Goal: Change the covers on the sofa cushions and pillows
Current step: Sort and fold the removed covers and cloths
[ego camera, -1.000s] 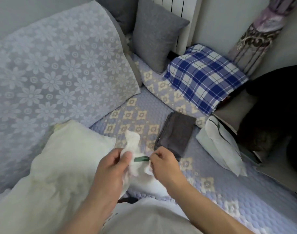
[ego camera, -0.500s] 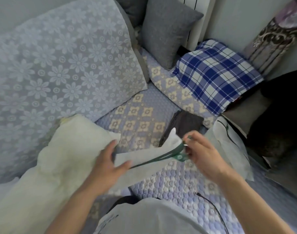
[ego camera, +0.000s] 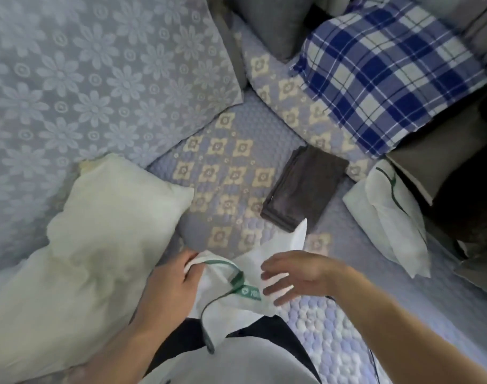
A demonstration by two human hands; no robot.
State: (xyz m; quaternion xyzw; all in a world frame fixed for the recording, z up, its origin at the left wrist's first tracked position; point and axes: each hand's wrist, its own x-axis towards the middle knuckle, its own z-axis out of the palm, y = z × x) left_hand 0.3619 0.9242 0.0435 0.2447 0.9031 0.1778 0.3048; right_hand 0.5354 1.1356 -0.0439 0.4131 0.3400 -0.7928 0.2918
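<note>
A white cover with green trim (ego camera: pixel 267 261) lies in front of me over my lap and the sofa seat. My left hand (ego camera: pixel 176 284) grips its edge at the green band. My right hand (ego camera: pixel 295 273) hovers over the cover with fingers spread and straight, holding nothing. A bare cream pillow (ego camera: pixel 79 245) lies to the left, touching my left forearm. A folded dark brown cover (ego camera: pixel 306 187) rests on the seat beyond the white one. A second white cover with green trim (ego camera: pixel 389 217) lies to the right.
A blue plaid pillow (ego camera: pixel 389 70) leans at the back right, a grey cushion (ego camera: pixel 272 23) behind it. A large cushion in a pale floral cover (ego camera: pixel 84 79) fills the left. Dark cushions (ego camera: pixel 458 167) crowd the right edge. The quilted seat (ego camera: pixel 225 167) shows in the middle.
My right hand let go of the green trim and opened above the cover. The cover dropped lower toward my lap, and the left hand moved to the green band. The view tilted down.
</note>
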